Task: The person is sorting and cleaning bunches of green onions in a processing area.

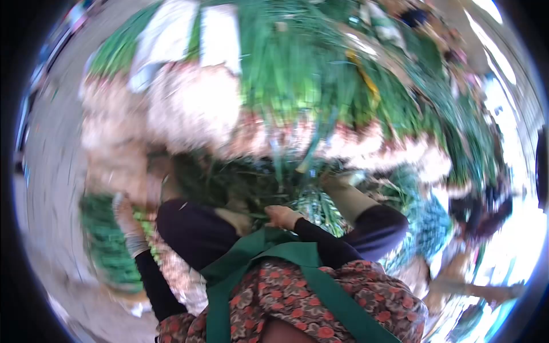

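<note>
My left hand reaches out to the left, beside a bundle of green leaves; motion blur hides how its fingers lie. Between my knees my right hand is closed, its fingers pressed together near some green strands, but what it grips is too small to make out. Pale, root-like ends of big bundles form a row in front of me, with long green stalks stretching away behind them. Loose leaves lie in the dark gap between my legs and that row.
White cloths cover part of the stalks at the upper left. A yellow strip lies across the greens. Blue-green netting or wrap stands at the right. Grey ground runs along the left.
</note>
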A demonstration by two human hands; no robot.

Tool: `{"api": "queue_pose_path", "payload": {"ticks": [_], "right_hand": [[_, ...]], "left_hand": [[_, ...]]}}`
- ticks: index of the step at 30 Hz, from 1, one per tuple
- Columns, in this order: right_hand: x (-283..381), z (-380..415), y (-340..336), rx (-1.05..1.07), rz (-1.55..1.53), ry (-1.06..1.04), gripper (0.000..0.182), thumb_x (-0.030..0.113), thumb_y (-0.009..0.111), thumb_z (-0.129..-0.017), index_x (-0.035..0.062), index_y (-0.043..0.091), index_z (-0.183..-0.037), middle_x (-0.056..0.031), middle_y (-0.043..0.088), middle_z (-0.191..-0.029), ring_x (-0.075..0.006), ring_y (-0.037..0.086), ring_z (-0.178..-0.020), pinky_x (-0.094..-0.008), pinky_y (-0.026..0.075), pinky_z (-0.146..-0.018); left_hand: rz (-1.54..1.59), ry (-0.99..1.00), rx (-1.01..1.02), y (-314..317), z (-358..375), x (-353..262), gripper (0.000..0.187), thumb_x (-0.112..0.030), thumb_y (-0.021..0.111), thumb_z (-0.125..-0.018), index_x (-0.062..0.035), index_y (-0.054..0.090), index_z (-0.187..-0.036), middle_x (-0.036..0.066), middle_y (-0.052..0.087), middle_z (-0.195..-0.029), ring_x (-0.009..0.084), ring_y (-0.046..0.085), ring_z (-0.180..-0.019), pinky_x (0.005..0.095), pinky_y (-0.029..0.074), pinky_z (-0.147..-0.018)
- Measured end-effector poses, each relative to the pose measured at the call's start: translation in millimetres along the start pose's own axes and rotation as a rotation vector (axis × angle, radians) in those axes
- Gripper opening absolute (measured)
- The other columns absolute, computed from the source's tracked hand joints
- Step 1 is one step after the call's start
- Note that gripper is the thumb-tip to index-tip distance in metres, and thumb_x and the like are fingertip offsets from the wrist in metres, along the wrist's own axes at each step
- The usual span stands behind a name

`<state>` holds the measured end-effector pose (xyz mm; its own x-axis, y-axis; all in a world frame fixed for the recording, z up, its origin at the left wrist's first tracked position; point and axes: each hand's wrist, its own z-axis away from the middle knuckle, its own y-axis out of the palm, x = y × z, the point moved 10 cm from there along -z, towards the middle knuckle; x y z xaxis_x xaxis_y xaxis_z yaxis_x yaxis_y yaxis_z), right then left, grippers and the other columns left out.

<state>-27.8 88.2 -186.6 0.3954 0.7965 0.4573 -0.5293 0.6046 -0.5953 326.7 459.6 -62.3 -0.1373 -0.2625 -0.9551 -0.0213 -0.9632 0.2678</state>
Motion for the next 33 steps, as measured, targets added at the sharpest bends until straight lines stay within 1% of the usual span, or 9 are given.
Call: {"api": "queue_pose_path", "payload": {"ticks": [3, 7, 11, 15, 18, 23, 25, 31, 33], "right_hand": [[-24, 12, -49, 0.049, -0.262, -0.193, 0.053, 0.039, 0.050, -0.088, 0.0028, 0.047, -0.126, -0.0172, 0.049, -0.128, -0.0294, 0.045, -0.120, -0.0370, 0.037, -0.099], [-191, 63, -221, -0.720, -0.575, -0.005, 0.033, 0.000, 0.044, -0.084, -0.0010, 0.053, -0.116, -0.0083, 0.058, -0.108, -0.0166, 0.056, -0.095, -0.0271, 0.046, -0.082], [-269, 91, -276, -0.988, 0.886, 0.570, 0.030, 0.012, 0.047, -0.087, -0.0001, 0.051, -0.114, -0.0082, 0.062, -0.098, -0.0201, 0.061, -0.082, -0.0295, 0.050, -0.069], [-277, 90, -289, -1.122, -0.426, 0.280, 0.026, 0.025, 0.047, -0.094, 0.0060, 0.064, -0.099, -0.0092, 0.064, -0.070, -0.0219, 0.061, -0.060, -0.0286, 0.050, -0.062], [-189, 142, -287, -1.071, -0.600, 0.277, 0.019, 0.020, 0.055, -0.088, 0.0031, 0.063, -0.086, -0.0063, 0.062, -0.071, -0.0168, 0.057, -0.058, -0.0310, 0.045, -0.052], [-100, 132, -236, -0.920, -0.870, -0.816, 0.018, 0.012, 0.054, -0.087, -0.0007, 0.063, -0.097, -0.0099, 0.064, -0.082, -0.0161, 0.057, -0.071, -0.0282, 0.046, -0.061], [-165, 128, -225, -0.971, -1.173, -0.042, 0.031, 0.026, 0.049, -0.094, -0.0009, 0.063, -0.098, -0.0094, 0.063, -0.073, -0.0178, 0.058, -0.067, -0.0320, 0.047, -0.066], [-151, 108, -258, -1.155, -0.513, 0.089, 0.031, 0.031, 0.055, -0.090, 0.0012, 0.063, -0.091, -0.0046, 0.065, -0.073, -0.0185, 0.057, -0.060, -0.0318, 0.047, -0.056], [-193, 82, -230, -0.983, -1.387, -0.001, 0.031, 0.035, 0.056, -0.090, 0.0045, 0.063, -0.090, 0.0003, 0.060, -0.067, -0.0104, 0.049, -0.053, -0.0249, 0.040, -0.049]], "left_hand": [[-0.068, 0.034, 0.351, 171, -25, -85, 0.033, -0.016, 0.046, -0.093, -0.0018, 0.049, -0.123, 0.010, 0.051, -0.124, 0.0196, 0.048, -0.116, 0.0342, 0.036, -0.102], [-0.043, -0.004, 0.796, 409, 101, -130, 0.032, -0.020, 0.054, -0.089, -0.0014, 0.054, -0.115, 0.012, 0.059, -0.107, 0.0199, 0.058, -0.100, 0.0349, 0.046, -0.090], [-0.008, -0.364, 1.199, 517, 225, -55, 0.029, -0.016, 0.054, -0.088, -0.0025, 0.055, -0.114, 0.012, 0.061, -0.107, 0.0201, 0.060, -0.096, 0.0326, 0.048, -0.088], [-0.169, -0.545, 1.123, 539, 243, 46, 0.029, -0.018, 0.053, -0.089, -0.0024, 0.056, -0.114, 0.010, 0.063, -0.104, 0.0196, 0.062, -0.093, 0.0295, 0.049, -0.083], [-0.298, -0.617, 1.129, 530, 240, 115, 0.034, -0.022, 0.053, -0.090, -0.0061, 0.056, -0.120, 0.007, 0.061, -0.112, 0.0165, 0.058, -0.103, 0.0293, 0.046, -0.086], [-0.260, -0.722, 1.102, 532, 246, 188, 0.027, -0.008, 0.052, -0.090, -0.0034, 0.053, -0.117, 0.010, 0.064, -0.102, 0.0157, 0.062, -0.088, 0.0266, 0.050, -0.074], [-0.295, -0.839, 1.064, 533, 254, 185, 0.024, -0.007, 0.051, -0.090, -0.0018, 0.052, -0.113, 0.012, 0.064, -0.099, 0.0176, 0.063, -0.082, 0.0270, 0.051, -0.070], [-0.323, -0.961, 1.135, 532, 270, 193, 0.022, -0.007, 0.048, -0.092, 0.0025, 0.051, -0.112, 0.013, 0.063, -0.096, 0.0208, 0.064, -0.081, 0.0303, 0.053, -0.070], [-0.222, -1.031, 1.118, 537, 276, 167, 0.026, -0.007, 0.048, -0.092, 0.0029, 0.050, -0.116, 0.013, 0.063, -0.097, 0.0202, 0.063, -0.084, 0.0309, 0.052, -0.073]]}}
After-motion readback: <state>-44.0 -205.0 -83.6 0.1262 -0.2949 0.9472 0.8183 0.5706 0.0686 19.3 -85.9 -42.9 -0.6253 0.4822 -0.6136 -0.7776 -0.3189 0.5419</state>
